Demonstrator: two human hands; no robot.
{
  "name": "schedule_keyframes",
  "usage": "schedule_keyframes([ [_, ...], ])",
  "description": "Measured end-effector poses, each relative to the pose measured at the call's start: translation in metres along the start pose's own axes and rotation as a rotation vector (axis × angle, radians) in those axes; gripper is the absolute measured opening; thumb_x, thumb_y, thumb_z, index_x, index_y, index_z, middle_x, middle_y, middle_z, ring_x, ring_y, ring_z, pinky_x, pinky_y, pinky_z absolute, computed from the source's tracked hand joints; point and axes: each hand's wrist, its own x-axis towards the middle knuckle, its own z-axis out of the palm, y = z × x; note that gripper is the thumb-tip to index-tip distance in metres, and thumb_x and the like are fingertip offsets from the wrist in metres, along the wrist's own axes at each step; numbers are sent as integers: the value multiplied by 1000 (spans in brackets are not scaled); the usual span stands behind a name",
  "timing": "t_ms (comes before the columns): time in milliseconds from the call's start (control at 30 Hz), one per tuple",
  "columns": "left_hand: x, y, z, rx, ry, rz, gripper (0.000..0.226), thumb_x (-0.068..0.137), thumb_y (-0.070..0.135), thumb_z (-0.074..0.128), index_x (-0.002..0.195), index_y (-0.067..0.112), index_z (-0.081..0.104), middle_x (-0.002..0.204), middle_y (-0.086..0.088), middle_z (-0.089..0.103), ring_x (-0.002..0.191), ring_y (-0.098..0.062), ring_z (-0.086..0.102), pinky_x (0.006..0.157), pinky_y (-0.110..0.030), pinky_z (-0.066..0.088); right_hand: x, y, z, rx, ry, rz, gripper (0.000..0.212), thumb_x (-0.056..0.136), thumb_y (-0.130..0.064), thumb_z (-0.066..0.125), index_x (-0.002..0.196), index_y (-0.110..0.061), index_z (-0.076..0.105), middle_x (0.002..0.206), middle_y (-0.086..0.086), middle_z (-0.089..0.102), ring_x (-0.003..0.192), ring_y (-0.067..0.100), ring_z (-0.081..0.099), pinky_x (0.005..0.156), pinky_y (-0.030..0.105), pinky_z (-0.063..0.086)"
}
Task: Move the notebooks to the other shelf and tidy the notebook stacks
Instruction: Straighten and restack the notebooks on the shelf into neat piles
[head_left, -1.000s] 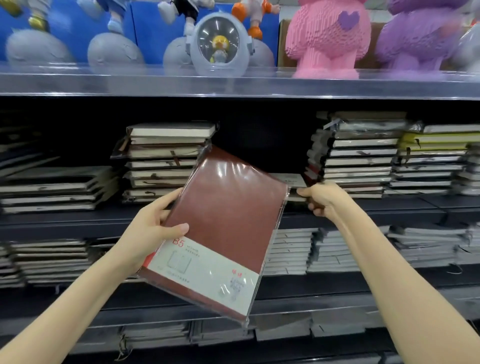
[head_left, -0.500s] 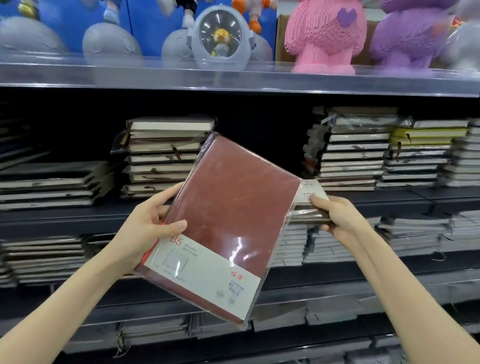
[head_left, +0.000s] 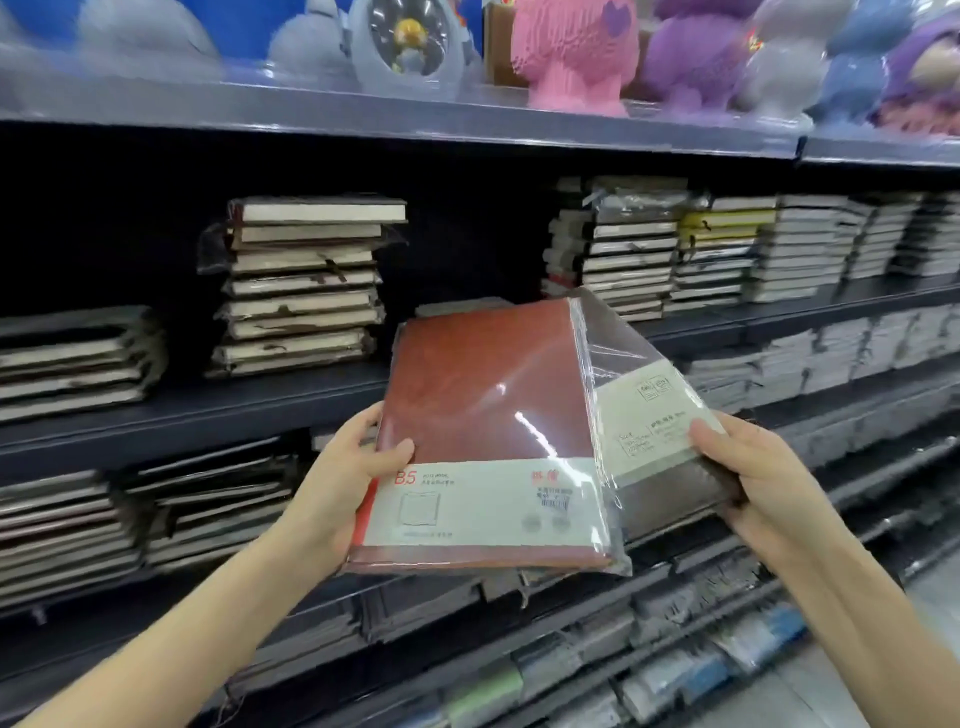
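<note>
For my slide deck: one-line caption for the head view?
Left hand holds a plastic-wrapped reddish-brown B5 notebook; right hand holds a wrapped dark brown notebook beside it.

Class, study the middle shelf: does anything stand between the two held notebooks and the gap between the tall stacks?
Nothing visible does. The left hand holds the reddish-brown plastic-wrapped notebook and the right hand the dark brown wrapped notebook, in open air before the dark shelf. One flat pale notebook lies in the gap, mostly hidden.
</note>
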Motion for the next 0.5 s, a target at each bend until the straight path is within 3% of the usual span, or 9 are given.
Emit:
schedule_keyframes([
  [133,-25,-1,-3,-56,-106,-76,41,93,5,53,129,24,51,103,5,73,88,-24,72,61,-33,58,-48,0,33,-32,69,-11,78,36,-61,86,97,-14,74,105,13,72,86,24,70,65,29,56],
  [200,-45,0,-8,-94,-194,-141,36,95,4,49,123,25,54,100,3,74,87,-25,72,61,-37,59,-69,3,56,-33,103,9,77,39,-64,84,97,-14,74,103,20,70,82,35,62,61,34,49],
  [267,-64,1,-17,-113,-253,-161,35,96,2,45,121,24,55,102,-2,73,89,-27,71,64,-40,59,-87,8,79,-8,133,9,65,56,-62,80,99,-15,73,91,27,56,81,36,45,64,36,34],
  [333,-81,0,-32,-112,-246,-140,36,96,1,44,124,23,54,105,-4,73,90,-30,71,68,-43,59,-103,11,102,3,142,11,33,83,-47,63,89,-17,75,82,18,55,74,32,39,61,36,25],
  [367,-90,1,-41,-116,-235,-136,37,96,2,44,124,23,54,105,-5,73,91,-31,70,68,-44,59,-111,11,113,-10,150,14,30,92,-39,54,87,-17,74,75,15,58,68,30,42,59,35,24],
  [433,-108,3,-59,-129,-230,-136,37,97,1,43,123,24,55,106,-5,72,90,-32,70,65,-45,59,-124,6,138,-29,131,26,42,95,-44,46,102,-10,69,83,11,70,71,32,63,53,33,47],
  [467,-118,6,-68,-133,-232,-124,37,96,1,44,123,25,55,106,-5,72,90,-32,70,66,-46,59,-129,2,151,-59,101,22,57,86,-56,48,109,-6,65,92,14,72,82,33,69,63,43,58],
  [500,-127,8,-78,-128,-224,-102,39,96,1,45,123,27,56,107,-3,72,92,-32,70,70,-47,59,-133,-2,164,-98,49,18,77,73,-69,55,112,-3,61,99,19,71,92,36,69,73,50,58],
])
